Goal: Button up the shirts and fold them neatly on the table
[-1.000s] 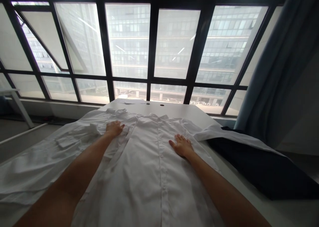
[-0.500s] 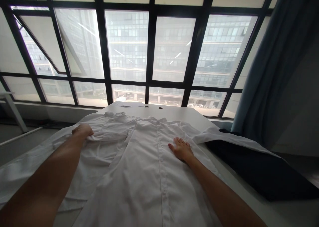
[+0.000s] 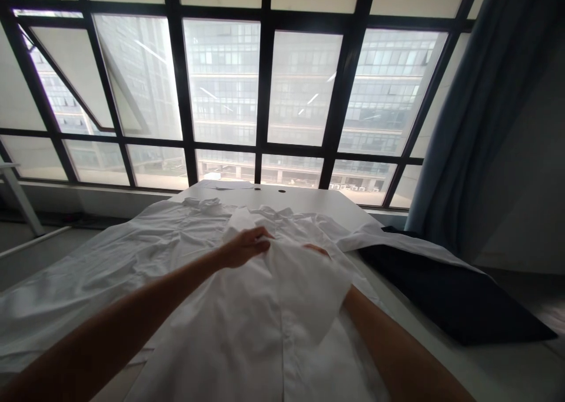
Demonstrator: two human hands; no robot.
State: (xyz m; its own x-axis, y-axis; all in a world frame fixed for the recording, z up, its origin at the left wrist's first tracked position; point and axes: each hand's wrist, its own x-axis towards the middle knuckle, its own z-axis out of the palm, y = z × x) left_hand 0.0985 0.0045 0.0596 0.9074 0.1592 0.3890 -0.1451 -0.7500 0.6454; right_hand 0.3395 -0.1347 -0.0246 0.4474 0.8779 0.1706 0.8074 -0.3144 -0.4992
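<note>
A white button-up shirt (image 3: 247, 308) lies front up on the table, its button placket running down the middle. My left hand (image 3: 247, 246) is closed on the shirt's sleeve and holds it lifted over the chest. The loose end of the sleeve (image 3: 313, 278) drapes to the right, across my right hand (image 3: 316, 249). Only some fingers of my right hand show past the cloth; they lie flat on the right side of the shirt front, and the rest is covered.
More wrinkled white fabric (image 3: 119, 261) spreads over the left of the table. A dark folded cloth (image 3: 445, 296) lies at the right with white fabric across its far edge. The white tabletop (image 3: 309, 199) reaches toward the windows, and a blue curtain (image 3: 459, 125) hangs at the right.
My left hand has swept from the left side to the middle, carrying the sleeve over the shirt front. Cloth now covers most of my right hand, which has stayed about where it was.
</note>
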